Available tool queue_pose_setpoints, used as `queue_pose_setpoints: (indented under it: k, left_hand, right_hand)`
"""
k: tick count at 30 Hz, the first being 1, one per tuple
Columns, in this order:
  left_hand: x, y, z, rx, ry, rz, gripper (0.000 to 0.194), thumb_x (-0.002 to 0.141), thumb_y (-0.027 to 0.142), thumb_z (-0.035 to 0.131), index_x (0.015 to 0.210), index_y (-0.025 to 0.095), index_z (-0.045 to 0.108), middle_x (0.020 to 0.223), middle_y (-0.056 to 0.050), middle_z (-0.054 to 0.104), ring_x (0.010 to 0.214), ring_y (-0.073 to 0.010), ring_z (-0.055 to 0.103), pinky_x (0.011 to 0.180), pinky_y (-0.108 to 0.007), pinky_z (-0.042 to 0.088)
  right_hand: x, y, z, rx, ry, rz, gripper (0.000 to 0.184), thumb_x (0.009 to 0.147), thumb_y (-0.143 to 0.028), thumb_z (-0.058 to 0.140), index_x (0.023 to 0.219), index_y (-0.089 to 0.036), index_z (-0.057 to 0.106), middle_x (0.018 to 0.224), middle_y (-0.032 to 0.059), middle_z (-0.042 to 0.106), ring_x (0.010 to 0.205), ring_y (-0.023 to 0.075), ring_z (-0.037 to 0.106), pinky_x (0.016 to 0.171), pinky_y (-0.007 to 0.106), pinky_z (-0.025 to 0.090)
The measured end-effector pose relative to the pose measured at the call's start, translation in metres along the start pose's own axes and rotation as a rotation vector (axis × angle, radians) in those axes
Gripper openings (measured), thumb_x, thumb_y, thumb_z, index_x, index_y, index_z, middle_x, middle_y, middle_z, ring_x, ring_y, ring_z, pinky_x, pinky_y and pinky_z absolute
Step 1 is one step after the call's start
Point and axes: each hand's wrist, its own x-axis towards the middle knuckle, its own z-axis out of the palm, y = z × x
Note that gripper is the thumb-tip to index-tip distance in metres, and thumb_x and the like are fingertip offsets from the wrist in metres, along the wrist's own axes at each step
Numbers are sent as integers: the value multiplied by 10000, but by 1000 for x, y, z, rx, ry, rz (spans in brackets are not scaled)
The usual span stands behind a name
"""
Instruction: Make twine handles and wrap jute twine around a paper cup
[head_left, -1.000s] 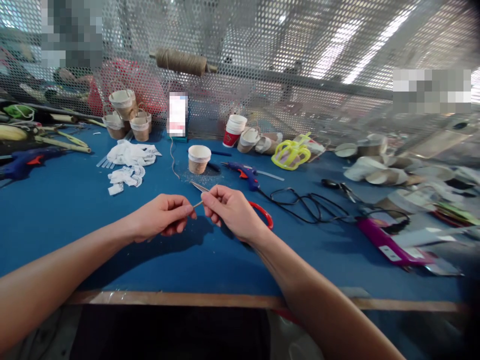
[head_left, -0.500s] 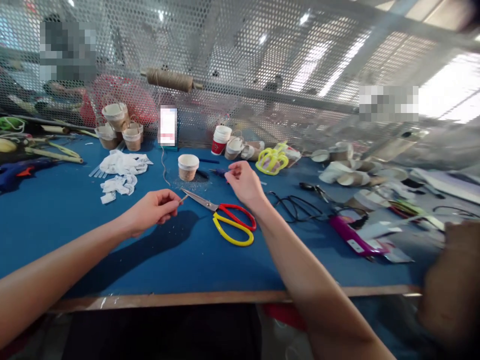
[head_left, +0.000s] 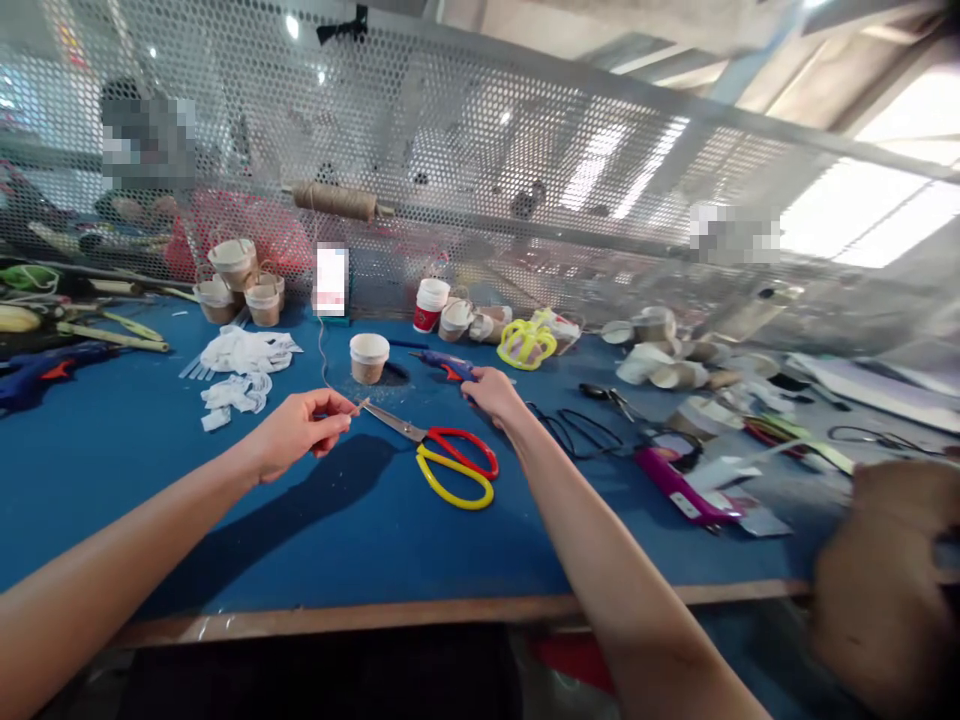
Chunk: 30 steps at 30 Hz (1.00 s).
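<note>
My left hand (head_left: 304, 432) is over the blue table, thumb and fingertips pinching a short, thin, light-brown strand (head_left: 363, 404) that looks like twine. Its end is close to the tips of the scissors (head_left: 424, 434), which lie on the table with one red and one yellow handle loop. Farther right, my right hand (head_left: 495, 392) has its fingers around the handle of a blue glue gun (head_left: 448, 366) with an orange trigger; the nozzle points left. A paper cup wrapped in brown twine (head_left: 368, 362) stands upright between and beyond the hands.
Behind rises a perforated metal screen with a twine spool (head_left: 335, 199). Wrapped cups (head_left: 234, 262), white lace (head_left: 247, 350) and another blue glue gun (head_left: 45, 375) are at left. A yellow basket-like piece (head_left: 527, 345), black cable (head_left: 577, 430) and purple tool (head_left: 686, 487) are at right.
My right hand has closed around the blue glue gun's handle, and the gun has turned more into view. My left hand still pinches the strand. The view has tilted up slightly.
</note>
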Motion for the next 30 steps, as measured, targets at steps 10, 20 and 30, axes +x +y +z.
queue_pose_setpoints:
  k: [10,20,30]
  left_hand:
    - [-9,-4,-3,-268,83,-56,265,608,299,719,767,135,584,526,45,503,451,-62,430,439,-199,317]
    - [-14,-2,-5,-348,209,-96,212,605,265,731,748,143,634,604,30,548,472,-36,422,447,-170,292]
    - [-15,-3,-1,-408,199,-84,189,624,248,726,751,149,626,573,41,543,464,-31,435,448,-165,302]
  right_hand:
    - [-77,-39,8,505,-338,-226,122,657,-174,594,768,-139,554,599,-16,581,496,65,509,494,194,436]
    - [-101,-30,21,620,-472,-307,169,703,-265,633,782,-118,616,553,-17,536,469,60,445,432,188,367]
    - [-112,-29,25,244,-142,-438,163,696,-320,601,640,-168,587,450,-35,502,439,110,468,462,254,419]
